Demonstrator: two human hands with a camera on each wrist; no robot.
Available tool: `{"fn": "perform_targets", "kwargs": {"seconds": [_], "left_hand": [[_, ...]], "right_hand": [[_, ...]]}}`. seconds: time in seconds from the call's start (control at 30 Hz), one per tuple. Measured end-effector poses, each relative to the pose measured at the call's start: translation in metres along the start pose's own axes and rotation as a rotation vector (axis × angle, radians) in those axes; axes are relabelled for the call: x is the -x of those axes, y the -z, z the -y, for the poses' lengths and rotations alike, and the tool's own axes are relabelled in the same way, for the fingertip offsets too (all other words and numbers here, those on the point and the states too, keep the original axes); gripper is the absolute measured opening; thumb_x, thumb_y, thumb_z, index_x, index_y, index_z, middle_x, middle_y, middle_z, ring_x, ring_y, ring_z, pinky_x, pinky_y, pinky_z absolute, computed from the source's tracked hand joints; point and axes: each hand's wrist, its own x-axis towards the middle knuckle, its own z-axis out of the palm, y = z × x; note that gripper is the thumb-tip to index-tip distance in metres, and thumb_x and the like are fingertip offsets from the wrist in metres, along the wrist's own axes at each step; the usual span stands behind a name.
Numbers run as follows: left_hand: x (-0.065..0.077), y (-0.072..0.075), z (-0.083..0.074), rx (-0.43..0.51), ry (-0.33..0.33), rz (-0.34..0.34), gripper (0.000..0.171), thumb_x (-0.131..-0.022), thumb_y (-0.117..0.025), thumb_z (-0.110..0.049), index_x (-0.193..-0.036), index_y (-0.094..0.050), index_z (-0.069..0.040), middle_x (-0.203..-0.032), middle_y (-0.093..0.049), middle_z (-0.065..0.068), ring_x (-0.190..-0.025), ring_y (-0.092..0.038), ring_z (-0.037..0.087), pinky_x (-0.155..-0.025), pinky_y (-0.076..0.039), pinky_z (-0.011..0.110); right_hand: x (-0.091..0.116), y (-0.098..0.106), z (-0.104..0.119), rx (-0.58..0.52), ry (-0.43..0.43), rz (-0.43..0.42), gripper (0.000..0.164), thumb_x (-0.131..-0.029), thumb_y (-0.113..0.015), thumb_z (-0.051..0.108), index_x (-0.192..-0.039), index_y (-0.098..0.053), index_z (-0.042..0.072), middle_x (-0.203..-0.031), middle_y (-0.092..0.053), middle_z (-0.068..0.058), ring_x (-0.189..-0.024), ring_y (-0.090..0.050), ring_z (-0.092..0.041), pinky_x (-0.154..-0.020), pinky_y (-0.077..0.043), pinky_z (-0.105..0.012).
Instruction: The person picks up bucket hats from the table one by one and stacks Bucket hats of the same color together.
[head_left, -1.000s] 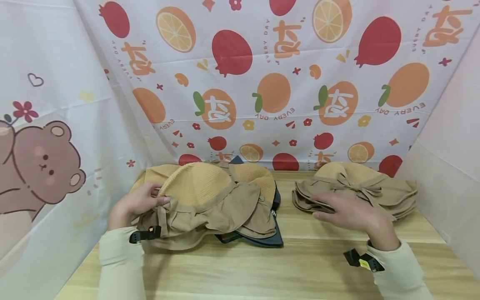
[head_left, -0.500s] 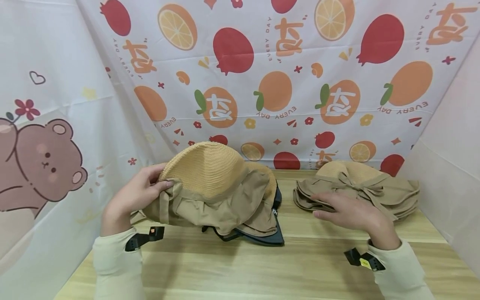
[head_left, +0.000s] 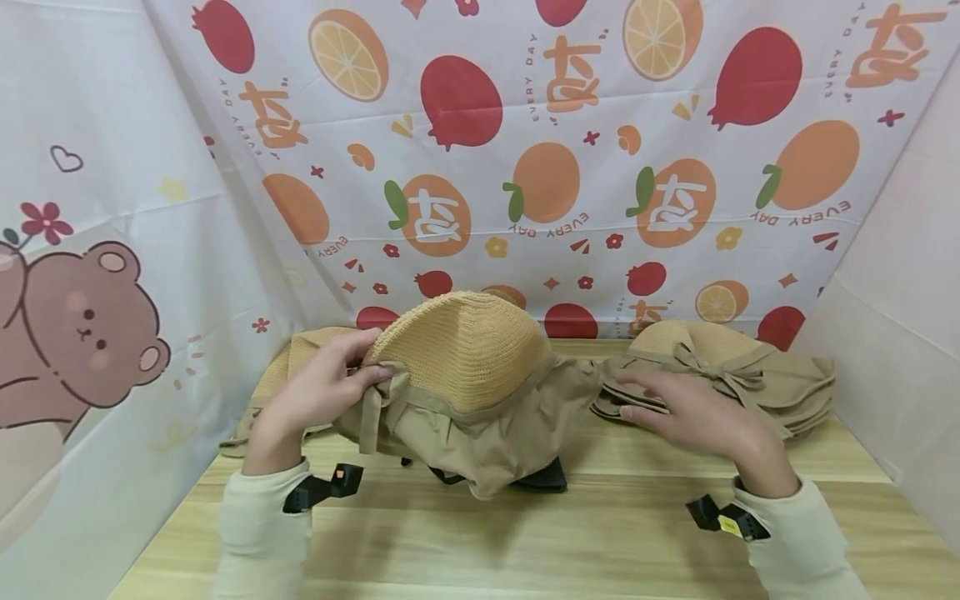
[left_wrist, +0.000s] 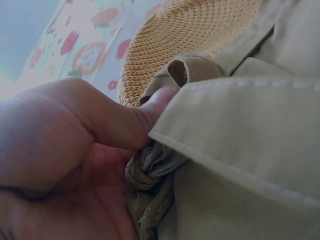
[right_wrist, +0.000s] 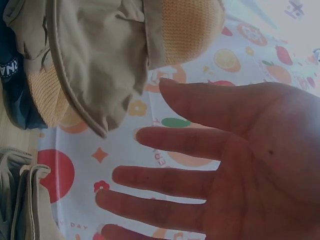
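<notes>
My left hand pinches a straw sun hat at its left side, thumb in front near the tied fabric bow. The hat has a woven tan crown and a wide khaki cloth brim, held raised over the other hats. Its brim's right end reaches close to my right hand. Fingers of that hand are spread and straight in the right wrist view, with nothing in them. Just beyond it lies a stack of similar hats with a bow on the front.
Another straw hat lies at the back left, partly behind my left hand. A dark blue item sticks out below the raised hat, with white lettering in the right wrist view. The wooden table ends at a fruit-print curtain.
My left hand has lifted the straw hat from the left pile and carried it rightward, exposing the hat at the back left. My right hand has stayed almost in place.
</notes>
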Motion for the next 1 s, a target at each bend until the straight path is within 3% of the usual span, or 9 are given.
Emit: {"fn": "perform_targets", "kwargs": {"seconds": [0.17,0.33,0.5,0.63,0.73,0.83,1.0], "left_hand": [[-0.006,-0.009,-0.003,0.009,-0.028,0.013,0.019,-0.096,-0.068,0.002,-0.113,-0.07,-0.006,-0.094,-0.069,0.006,-0.083,-0.061,0.009,-0.075,-0.053,0.021],[-0.013,-0.019,-0.005,0.043,-0.064,0.028,0.015,-0.095,-0.068,0.004,-0.106,-0.069,-0.006,-0.089,-0.066,0.005,-0.078,-0.058,0.008,-0.07,-0.052,0.022],[-0.018,-0.028,-0.007,0.069,-0.057,0.059,0.018,-0.096,-0.067,0.004,-0.111,-0.07,-0.004,-0.091,-0.069,0.007,-0.074,-0.055,0.007,-0.066,-0.048,0.022],[-0.02,-0.033,-0.008,0.098,-0.038,0.077,0.019,-0.097,-0.065,0.004,-0.114,-0.069,-0.002,-0.093,-0.068,0.009,-0.075,-0.054,0.008,-0.067,-0.047,0.022],[-0.022,-0.036,-0.008,0.114,-0.026,0.083,0.019,-0.097,-0.064,0.005,-0.114,-0.069,-0.003,-0.094,-0.065,0.009,-0.078,-0.054,0.009,-0.068,-0.047,0.023],[-0.023,-0.039,-0.008,0.103,-0.027,0.08,0.015,-0.097,-0.064,0.005,-0.107,-0.068,-0.004,-0.088,-0.061,0.006,-0.075,-0.052,0.009,-0.067,-0.046,0.023],[-0.025,-0.045,-0.01,0.115,-0.034,0.095,0.012,-0.095,-0.065,0.006,-0.101,-0.067,-0.005,-0.084,-0.061,0.004,-0.073,-0.052,0.009,-0.066,-0.045,0.022]], "right_hand": [[-0.002,0.0,0.0,-0.044,-0.006,-0.031,0.049,-0.103,-0.064,0.035,-0.144,-0.058,0.009,-0.143,-0.063,-0.014,-0.129,-0.062,-0.037,-0.104,-0.05,-0.058],[-0.004,0.0,0.001,-0.055,-0.03,-0.04,0.058,-0.101,-0.066,0.038,-0.15,-0.053,0.009,-0.148,-0.059,-0.016,-0.137,-0.056,-0.039,-0.108,-0.046,-0.061],[-0.005,-0.002,0.002,-0.026,-0.057,-0.029,0.064,-0.099,-0.069,0.041,-0.153,-0.049,0.011,-0.152,-0.057,-0.014,-0.139,-0.054,-0.038,-0.109,-0.045,-0.061],[-0.006,-0.004,0.003,0.005,-0.032,-0.028,0.061,-0.098,-0.071,0.036,-0.151,-0.052,0.013,-0.148,-0.061,-0.011,-0.136,-0.058,-0.035,-0.108,-0.048,-0.058],[-0.006,-0.005,0.006,0.015,0.0,-0.025,0.058,-0.097,-0.073,0.035,-0.148,-0.055,0.015,-0.141,-0.066,-0.008,-0.129,-0.064,-0.032,-0.104,-0.052,-0.055],[-0.007,-0.004,0.008,-0.011,0.031,0.007,0.051,-0.097,-0.073,0.034,-0.143,-0.058,0.018,-0.117,-0.072,-0.002,-0.104,-0.069,-0.02,-0.086,-0.058,-0.041],[-0.008,-0.003,0.008,-0.115,0.091,0.126,0.033,-0.095,-0.075,0.028,-0.126,-0.064,0.019,-0.077,-0.049,0.008,-0.069,-0.045,-0.003,-0.062,-0.04,-0.022]]}}
